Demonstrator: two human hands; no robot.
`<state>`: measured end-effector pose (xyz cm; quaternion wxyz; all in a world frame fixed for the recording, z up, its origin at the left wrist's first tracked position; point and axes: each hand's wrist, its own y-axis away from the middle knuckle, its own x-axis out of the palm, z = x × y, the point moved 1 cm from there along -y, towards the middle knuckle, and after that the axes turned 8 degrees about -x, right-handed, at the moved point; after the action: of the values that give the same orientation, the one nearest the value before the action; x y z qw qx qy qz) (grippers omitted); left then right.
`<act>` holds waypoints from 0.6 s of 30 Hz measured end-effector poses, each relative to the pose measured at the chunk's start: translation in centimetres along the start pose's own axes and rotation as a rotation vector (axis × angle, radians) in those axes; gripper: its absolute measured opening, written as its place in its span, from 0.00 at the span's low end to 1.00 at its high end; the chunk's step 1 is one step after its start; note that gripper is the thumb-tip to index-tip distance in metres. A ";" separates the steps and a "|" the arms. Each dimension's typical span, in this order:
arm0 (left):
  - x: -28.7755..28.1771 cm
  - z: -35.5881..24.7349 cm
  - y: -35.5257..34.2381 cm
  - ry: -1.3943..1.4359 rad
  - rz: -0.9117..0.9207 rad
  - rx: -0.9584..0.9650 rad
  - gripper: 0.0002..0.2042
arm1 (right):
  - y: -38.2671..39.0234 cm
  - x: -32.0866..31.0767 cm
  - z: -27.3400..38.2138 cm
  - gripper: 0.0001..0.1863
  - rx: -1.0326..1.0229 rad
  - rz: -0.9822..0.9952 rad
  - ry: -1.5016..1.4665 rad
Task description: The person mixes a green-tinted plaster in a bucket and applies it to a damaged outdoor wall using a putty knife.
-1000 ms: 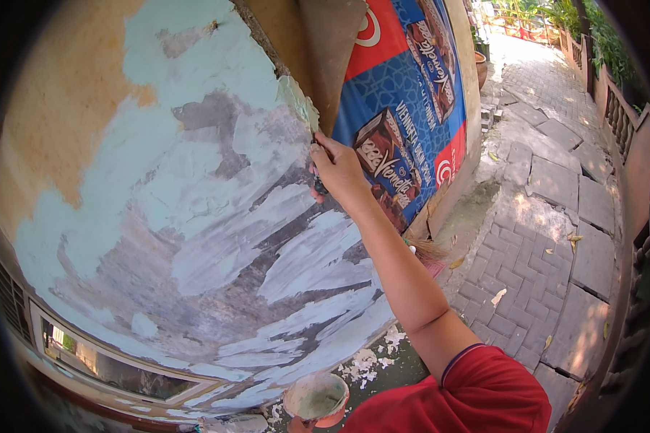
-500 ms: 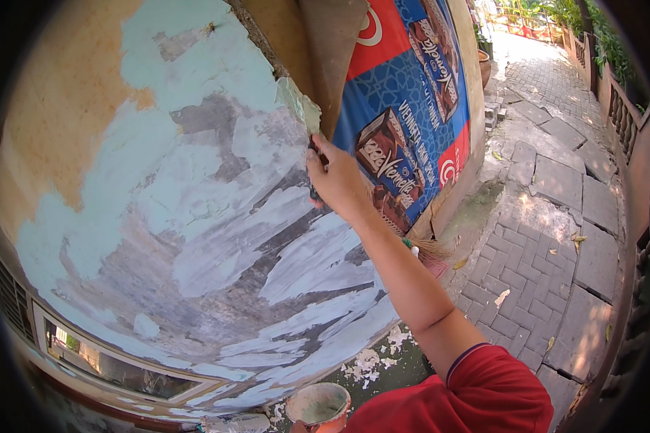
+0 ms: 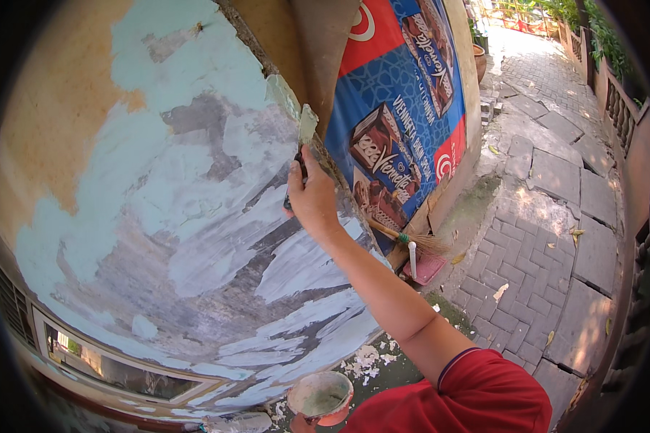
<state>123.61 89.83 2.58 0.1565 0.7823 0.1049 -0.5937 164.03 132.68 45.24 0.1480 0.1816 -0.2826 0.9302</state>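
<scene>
My right hand is closed on a putty knife with a dark handle. Its wide blade, coated with pale green filler, lies along the broken right edge of a wall patched in pale mint and grey. At the bottom, my left hand grips an orange bowl with greenish-white filler inside; only part of that hand shows.
A blue and red banner covers the adjoining surface. Below it lean a twig broom and a white pipe by a pink dustpan. A window sits lower left. A cracked paved path runs beside a balustrade.
My right hand with the knife has moved left and slightly down along the wall's edge. The broom, pipe and dustpan, earlier largely behind my forearm, now show more fully.
</scene>
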 end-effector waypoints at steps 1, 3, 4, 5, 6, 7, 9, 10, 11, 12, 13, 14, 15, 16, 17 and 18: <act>0.0 0.0 0.0 0.000 0.000 -0.001 0.21 | 0.5 0.7 0.5 0.28 0.008 -0.027 0.016; 0.2 -0.1 -0.1 -0.003 0.004 0.006 0.22 | 1.2 1.7 -1.8 0.28 -0.156 -0.053 0.126; 0.3 -0.2 -0.3 -0.001 0.008 0.010 0.22 | 1.7 2.1 -3.3 0.28 -0.236 -0.065 0.183; 0.3 -0.1 -0.3 -0.004 0.009 0.008 0.22 | 2.7 2.2 -3.9 0.28 -0.286 -0.084 0.222; 0.4 -0.1 -0.2 -0.007 0.013 0.007 0.22 | 3.8 2.3 -4.5 0.27 -0.334 -0.104 0.263; 0.3 0.0 -0.2 -0.006 0.012 0.005 0.22 | 4.9 1.9 -4.2 0.27 -0.308 -0.082 0.227; 0.2 0.3 0.1 -0.005 0.004 -0.006 0.22 | 5.4 1.2 -3.0 0.27 -0.219 -0.062 0.143; 0.2 0.2 0.0 -0.006 0.004 -0.002 0.22 | 5.4 0.5 -2.1 0.27 -0.181 -0.060 0.107; 0.2 0.2 -0.1 -0.006 0.010 0.003 0.23 | 4.4 -0.3 -0.3 0.27 -0.087 -0.056 0.061; 0.3 0.2 -0.2 -0.007 0.015 0.003 0.23 | 3.2 -0.5 0.6 0.27 0.008 -0.052 0.015; 0.3 0.2 -0.6 -0.008 0.015 0.008 0.23 | 1.8 -0.7 0.6 0.28 -0.047 -0.045 0.001; 0.4 0.1 -0.7 -0.011 0.018 0.014 0.23 | 1.3 -0.8 0.6 0.28 -0.014 -0.028 -0.006; 0.3 0.1 -0.9 -0.015 0.022 0.018 0.23 | 0.9 -0.7 0.6 0.28 0.019 -0.013 -0.012; 0.4 0.3 -0.8 -0.019 0.024 0.012 0.23 | 0.9 -0.3 0.8 0.28 0.055 0.010 -0.022; 0.5 0.4 -0.8 -0.020 0.028 0.011 0.23 | 1.4 -0.2 0.6 0.28 0.086 0.028 -0.045; 0.5 0.6 -0.8 -0.026 0.031 0.007 0.23 | 2.3 -0.3 0.6 0.28 0.084 0.041 -0.021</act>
<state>122.96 90.33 1.85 0.1645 0.7765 0.0886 -0.6017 163.54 130.48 44.49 0.1181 0.1916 -0.2487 0.9421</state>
